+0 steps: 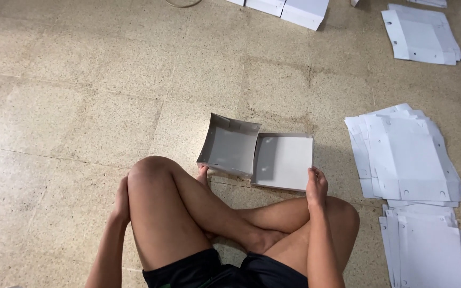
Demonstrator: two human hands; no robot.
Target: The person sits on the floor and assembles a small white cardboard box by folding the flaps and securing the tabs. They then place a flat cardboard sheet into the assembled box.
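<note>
Speckled stone floor (81, 96) under me, legs crossed. Stack of flat white box blanks (406, 154) off to my right, second stack (428, 245) nearer. Two folded grey-white box trays (257, 152) side by side, touching, just past my knees. My right hand (316, 186) – fingers curled on the right tray's near corner. Left hand (121, 198) rests against my left knee, fingers hidden – can't tell.

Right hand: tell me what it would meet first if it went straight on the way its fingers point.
The right hand points up-frame, already touching the near edge of the white open box; going on, it would probably meet that box's inside.
</note>
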